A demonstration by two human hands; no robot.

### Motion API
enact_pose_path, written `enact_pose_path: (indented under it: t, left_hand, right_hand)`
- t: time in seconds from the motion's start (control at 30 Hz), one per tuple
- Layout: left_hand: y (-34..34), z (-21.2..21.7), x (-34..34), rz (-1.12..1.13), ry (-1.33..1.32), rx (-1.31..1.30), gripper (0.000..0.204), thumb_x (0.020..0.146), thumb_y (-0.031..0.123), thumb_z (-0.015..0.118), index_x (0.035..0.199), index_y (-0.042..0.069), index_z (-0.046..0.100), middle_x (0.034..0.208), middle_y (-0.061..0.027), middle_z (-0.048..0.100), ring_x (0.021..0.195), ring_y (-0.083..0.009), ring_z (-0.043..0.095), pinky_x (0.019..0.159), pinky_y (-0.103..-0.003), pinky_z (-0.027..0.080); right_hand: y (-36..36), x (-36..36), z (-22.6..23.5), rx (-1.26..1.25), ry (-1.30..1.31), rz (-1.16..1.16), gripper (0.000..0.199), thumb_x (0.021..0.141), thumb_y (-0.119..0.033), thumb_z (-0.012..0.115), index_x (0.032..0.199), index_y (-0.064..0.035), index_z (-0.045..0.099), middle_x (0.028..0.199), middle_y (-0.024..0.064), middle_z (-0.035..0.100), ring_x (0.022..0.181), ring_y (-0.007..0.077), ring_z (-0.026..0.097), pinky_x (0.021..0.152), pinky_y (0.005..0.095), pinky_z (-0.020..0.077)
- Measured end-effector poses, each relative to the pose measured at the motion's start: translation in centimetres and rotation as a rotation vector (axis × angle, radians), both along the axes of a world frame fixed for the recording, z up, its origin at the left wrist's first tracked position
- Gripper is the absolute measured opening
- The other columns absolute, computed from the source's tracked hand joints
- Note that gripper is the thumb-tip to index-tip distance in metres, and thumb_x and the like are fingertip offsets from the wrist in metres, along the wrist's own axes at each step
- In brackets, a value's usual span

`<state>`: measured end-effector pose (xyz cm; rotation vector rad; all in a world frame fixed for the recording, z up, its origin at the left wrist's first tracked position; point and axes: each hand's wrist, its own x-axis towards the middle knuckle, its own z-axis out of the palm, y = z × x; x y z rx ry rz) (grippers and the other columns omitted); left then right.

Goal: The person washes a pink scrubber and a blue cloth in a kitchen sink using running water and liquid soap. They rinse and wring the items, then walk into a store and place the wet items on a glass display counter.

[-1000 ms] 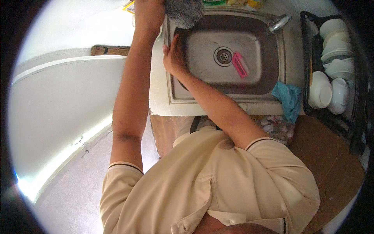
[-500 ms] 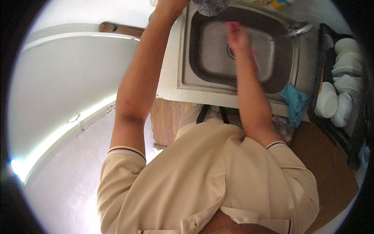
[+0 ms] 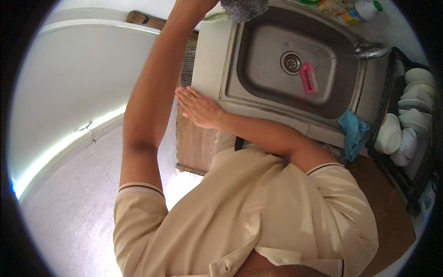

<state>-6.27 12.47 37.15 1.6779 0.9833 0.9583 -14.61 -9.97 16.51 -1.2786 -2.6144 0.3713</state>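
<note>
My left hand [image 3: 196,5] is at the top edge, its fingers cut off by the picture. Right beside it is a fluffy grey duster head [image 3: 244,8] over the sink's far left corner; it moves along with that hand, though the grip itself is hidden. My right hand [image 3: 200,108] is open and bare, fingers stretched toward the left, at the front left edge of the counter [image 3: 211,64]. In the steel sink [image 3: 263,60] lies a pink scrub brush [image 3: 308,77], just right of the drain [image 3: 291,63], touched by neither hand.
A chrome faucet [image 3: 371,51] reaches over the sink's right side. A blue cloth [image 3: 354,134] hangs over the front right edge. White bowls [image 3: 388,134] fill a black dish rack [image 3: 412,184] at right. A white bottle [image 3: 367,10] with a green cap stands behind the sink.
My right hand has left the sink and swung left to the counter's front edge. The pink brush now shows fully. The view has shifted, while my left hand stays high with the grey duster.
</note>
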Motion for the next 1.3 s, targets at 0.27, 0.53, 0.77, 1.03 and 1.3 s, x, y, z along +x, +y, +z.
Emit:
enact_pose_path:
  t: [0.27, 0.53, 0.77, 1.03, 1.3]
  left_hand:
    - [-1.3, -0.3, -3.1, 0.077, -0.078, -0.118, 0.042, 0.099, 0.035, 0.070, 0.124, 0.001, 0.065, 0.110, -0.0085, 0.068, 0.103, -0.0180, 0.063, 0.090, -0.032, 0.050]
    - [1.0, -2.6, 0.9, -0.063, -0.163, -0.046, 0.037, 0.101, 0.032, 0.069, 0.121, 0.002, 0.065, 0.107, -0.0061, 0.068, 0.100, -0.0163, 0.062, 0.089, -0.031, 0.050]
    - [1.2, -4.6, 0.5, -0.036, -0.109, -0.091, 0.039, 0.100, 0.033, 0.070, 0.123, 0.002, 0.065, 0.108, -0.0075, 0.069, 0.104, -0.0175, 0.063, 0.091, -0.031, 0.050]
    - [0.6, -4.9, 2.2, -0.043, -0.084, -0.033, 0.043, 0.099, 0.037, 0.069, 0.125, 0.003, 0.065, 0.114, -0.0097, 0.068, 0.108, -0.0206, 0.063, 0.094, -0.034, 0.050]
    - [2.0, -4.5, 1.7, 0.004, -0.078, 0.001, 0.040, 0.100, 0.035, 0.069, 0.124, 0.003, 0.065, 0.112, -0.0097, 0.069, 0.106, -0.0197, 0.063, 0.092, -0.033, 0.050]
  right_hand:
    - [8.3, 14.8, -2.4, 0.100, 0.321, -0.700, 0.062, 0.107, -0.029, 0.044, 0.150, 0.0133, 0.034, 0.157, 0.0337, 0.035, 0.147, 0.0455, 0.036, 0.124, 0.0548, 0.0218]
    - [1.7, 5.1, 0.4, 0.031, 0.322, -0.352, 0.064, 0.106, -0.030, 0.046, 0.154, 0.0080, 0.031, 0.163, 0.0274, 0.029, 0.153, 0.0382, 0.029, 0.126, 0.0507, 0.0201]
    - [-5.5, 21.7, 3.5, -0.852, -0.013, -0.636, 0.057, 0.112, -0.039, 0.032, 0.139, 0.0028, 0.057, 0.148, 0.0241, 0.053, 0.144, 0.0365, 0.045, 0.122, 0.0485, 0.0315]
    - [2.1, 41.7, -3.2, -0.208, 2.415, -1.364, 0.034, 0.106, -0.016, 0.044, 0.120, 0.0097, 0.061, 0.117, 0.0244, 0.066, 0.117, 0.0389, 0.063, 0.105, 0.0479, 0.0518]
    - [5.7, 34.5, 4.2, -0.093, 1.468, -0.856, 0.029, 0.100, -0.010, 0.048, 0.115, 0.0056, 0.067, 0.118, 0.0190, 0.070, 0.112, 0.0314, 0.067, 0.105, 0.0408, 0.0521]
